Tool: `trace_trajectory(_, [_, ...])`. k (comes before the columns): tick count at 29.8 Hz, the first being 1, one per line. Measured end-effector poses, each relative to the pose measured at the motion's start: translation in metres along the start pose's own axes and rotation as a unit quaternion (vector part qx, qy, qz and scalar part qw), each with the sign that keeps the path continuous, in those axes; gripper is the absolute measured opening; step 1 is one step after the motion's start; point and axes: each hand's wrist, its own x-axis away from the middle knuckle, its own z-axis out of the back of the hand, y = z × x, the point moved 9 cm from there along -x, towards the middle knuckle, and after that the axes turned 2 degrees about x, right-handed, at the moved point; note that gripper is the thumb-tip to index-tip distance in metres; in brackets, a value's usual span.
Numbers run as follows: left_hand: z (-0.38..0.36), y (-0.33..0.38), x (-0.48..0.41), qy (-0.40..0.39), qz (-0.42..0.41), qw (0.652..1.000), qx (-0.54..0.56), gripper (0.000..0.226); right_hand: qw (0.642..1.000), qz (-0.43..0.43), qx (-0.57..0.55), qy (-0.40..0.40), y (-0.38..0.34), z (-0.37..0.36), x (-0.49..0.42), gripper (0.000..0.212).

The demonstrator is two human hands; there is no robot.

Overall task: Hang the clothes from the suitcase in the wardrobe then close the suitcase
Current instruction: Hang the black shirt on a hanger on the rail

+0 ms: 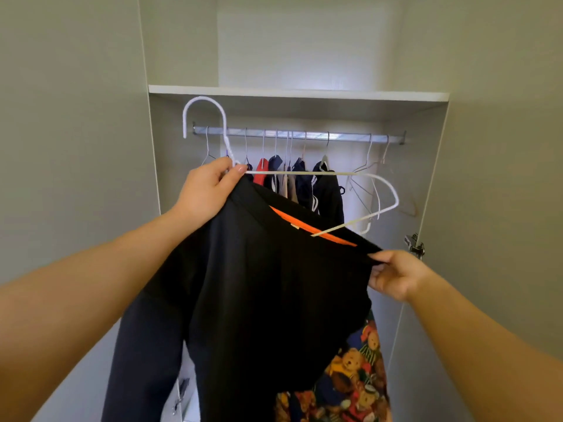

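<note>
The left hand (207, 193) is raised in front of the open wardrobe, its fingers (240, 169) curled round the neck of a white hanger (304, 172) and bunching the near shoulder of a black sweatshirt (268, 284) against it. This likely keeps the hook up and free for the rail (350, 137) at 12 o'clock. The right hand (396, 274), at 3 o'clock of the garment, pinches the far edge of the neckline between thumb and fingers. It seems to stretch the opening because the hanger's far arm pokes out through the orange neck lining (304, 223) and is not seated in that shoulder. The sweatshirt hangs between the two hands, not yet on the rail.

Behind it hang dark and red clothes (304, 184), with empty wire hangers (365, 166) towards 2 o'clock and a shelf (298, 92) above. The suitcase is out of view.

A teddy-bear print (350, 367) shows at 5 o'clock. A small pale tag sits on the lining, too small to read. No other writing or brand is legible.
</note>
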Motion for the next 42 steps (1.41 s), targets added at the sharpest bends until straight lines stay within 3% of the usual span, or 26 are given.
trace_trajectory(6, [-0.002, 0.008, 0.014, -0.019, -0.064, 0.994, -0.086, 0.032, 0.998, -0.046, 0.049, 0.01, -0.013, -0.006, 0.026, 0.038])
trace_trajectory(9, [0.005, 0.015, 0.017, 0.027, -0.083, 0.991, -0.103, 0.045, 0.998, -0.049, 0.049, -0.006, -0.015, -0.012, 0.026, 0.051])
trace_trajectory(11, [0.012, 0.009, 0.015, 0.058, -0.049, 0.994, -0.081, 0.037, 0.997, -0.031, 0.062, -0.029, -0.022, -0.016, 0.024, 0.063])
trace_trajectory(15, [0.015, -0.009, 0.013, 0.083, 0.036, 0.995, 0.033, 0.026, 0.995, -0.032, 0.088, -0.045, -0.023, -0.027, 0.022, 0.032])
trace_trajectory(18, [0.015, -0.016, 0.014, 0.083, 0.05, 0.993, 0.07, 0.026, 0.992, -0.03, 0.124, -0.025, -0.018, -0.024, 0.017, 0.015])
trace_trajectory(23, [0.011, -0.013, 0.025, 0.007, -0.015, 0.999, -0.048, 0.03, 0.994, -0.034, 0.101, 0.02, -0.019, -0.008, 0.014, 0.02])
trace_trajectory(28, [0.006, -0.009, 0.033, -0.041, -0.081, 0.989, -0.119, 0.061, 0.993, -0.051, 0.086, 0.056, -0.016, 0.003, 0.012, 0.026])
trace_trajectory(31, [0.002, -0.004, 0.032, -0.058, -0.11, 0.98, -0.152, 0.055, 0.989, -0.009, 0.119, 0.082, -0.019, 0.002, 0.009, 0.017])
trace_trajectory(34, [-0.01, 0.013, 0.043, -0.09, -0.233, 0.946, -0.207, 0.052, 0.938, 0.193, 0.24, 0.162, -0.053, 0.003, 0.008, 0.022])
trace_trajectory(37, [-0.029, 0.015, 0.058, -0.122, -0.292, 0.91, -0.266, 0.057, 0.864, 0.338, 0.344, 0.148, -0.075, -0.026, 0.032, 0.015])
trace_trajectory(39, [-0.036, 0.017, 0.053, -0.097, -0.27, 0.919, -0.27, 0.046, 0.837, 0.382, 0.38, 0.099, -0.075, -0.052, 0.042, 0.009])
trace_trajectory(42, [-0.042, -0.004, 0.037, -0.105, -0.111, 0.957, -0.246, 0.032, 0.792, 0.407, 0.453, -0.044, -0.052, -0.103, 0.054, 0.009])
